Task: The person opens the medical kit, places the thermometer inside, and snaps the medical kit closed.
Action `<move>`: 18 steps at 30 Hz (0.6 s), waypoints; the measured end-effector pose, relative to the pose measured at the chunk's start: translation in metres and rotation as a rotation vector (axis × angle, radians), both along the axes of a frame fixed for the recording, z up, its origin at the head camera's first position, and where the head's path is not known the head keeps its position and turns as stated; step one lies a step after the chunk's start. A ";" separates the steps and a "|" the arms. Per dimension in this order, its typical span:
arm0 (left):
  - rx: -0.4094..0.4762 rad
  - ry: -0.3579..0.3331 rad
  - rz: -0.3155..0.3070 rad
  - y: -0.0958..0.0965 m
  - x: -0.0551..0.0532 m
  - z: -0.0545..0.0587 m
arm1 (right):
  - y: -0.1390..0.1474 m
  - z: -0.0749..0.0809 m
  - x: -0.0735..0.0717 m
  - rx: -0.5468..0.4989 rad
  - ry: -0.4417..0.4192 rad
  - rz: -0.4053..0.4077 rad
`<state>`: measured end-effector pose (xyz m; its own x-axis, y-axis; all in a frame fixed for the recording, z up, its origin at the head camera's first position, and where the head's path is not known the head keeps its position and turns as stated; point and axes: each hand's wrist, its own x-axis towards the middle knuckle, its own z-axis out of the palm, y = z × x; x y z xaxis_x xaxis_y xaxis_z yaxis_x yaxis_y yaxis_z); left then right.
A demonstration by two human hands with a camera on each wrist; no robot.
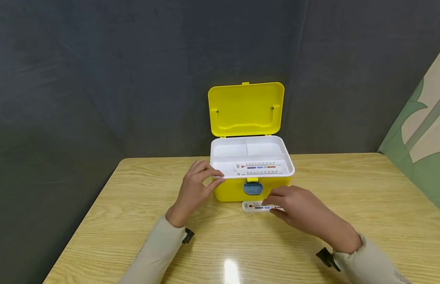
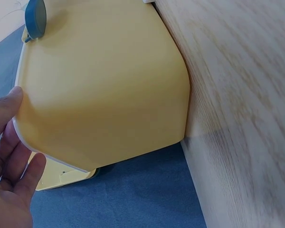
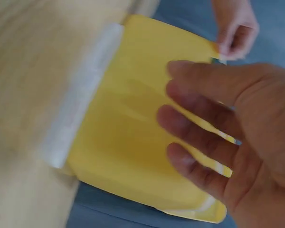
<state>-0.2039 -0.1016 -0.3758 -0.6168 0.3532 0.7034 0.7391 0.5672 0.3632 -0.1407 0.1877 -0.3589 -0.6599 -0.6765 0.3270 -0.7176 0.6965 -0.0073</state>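
A yellow storage box (image 1: 228, 192) stands with its lid raised and a white divided tray (image 1: 230, 150) in its top. My left hand (image 1: 196, 184) pinches the front left corner of its rim, thumb outside and fingertips over the edge. White strip thermometers (image 1: 260, 166) with printed scales lie in the tray's front compartment. Another white thermometer (image 1: 253, 206) lies on the table along the box's front. Over its right end is my right hand (image 1: 299, 205), which hides that part. In the right wrist view its fingers (image 3: 175, 118) are spread and relaxed, apart from the thermometer.
The yellow lid (image 1: 246, 106) leans back near a dark cloth wall (image 1: 152, 79). A blue-grey latch (image 1: 253, 188) hangs on the box's front. The wooden table (image 1: 110, 205) extends to both sides, and a green patterned panel (image 1: 426, 157) stands at the right.
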 end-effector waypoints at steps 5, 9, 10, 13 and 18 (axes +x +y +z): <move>-0.008 -0.006 0.005 -0.001 0.001 0.000 | -0.002 -0.019 -0.007 0.083 -0.068 -0.082; -0.011 -0.004 -0.005 0.000 0.001 0.000 | -0.002 -0.027 -0.011 0.142 -0.102 -0.138; -0.013 0.000 -0.007 0.000 0.000 0.000 | -0.002 -0.029 -0.011 0.153 -0.104 -0.147; -0.019 0.005 -0.007 0.000 0.000 0.000 | -0.002 -0.034 -0.013 0.164 -0.100 -0.160; -0.026 0.006 0.004 0.000 0.000 0.000 | -0.002 -0.039 -0.015 0.137 -0.092 -0.166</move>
<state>-0.2037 -0.1017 -0.3760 -0.6138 0.3685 0.6982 0.7390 0.5794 0.3439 -0.1559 0.1858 -0.3980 -0.7884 -0.5903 0.1729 -0.5940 0.8037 0.0352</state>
